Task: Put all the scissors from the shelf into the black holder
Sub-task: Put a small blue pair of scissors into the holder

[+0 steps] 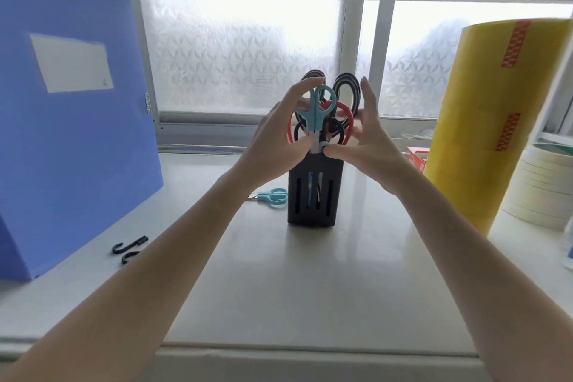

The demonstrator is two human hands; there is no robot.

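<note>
A black slotted holder [313, 195] stands upright in the middle of the shelf [279, 288]. Several scissors stick out of its top with black and red handles [345, 116]. My left hand [279, 136] pinches a teal-handled pair of scissors [316, 112], blades down in the holder's mouth. My right hand [362, 139] touches the holder's top rim at the blades with thumb and finger, the other fingers spread. Another small teal pair of scissors [273, 196] lies flat on the shelf just left of the holder.
A blue file box [71, 121] stands at the left. Two black hooks [130, 250] lie in front of it. A tall stack of yellow tape rolls [490, 121] and white tape rolls [539, 189] fill the right. A frosted window is behind.
</note>
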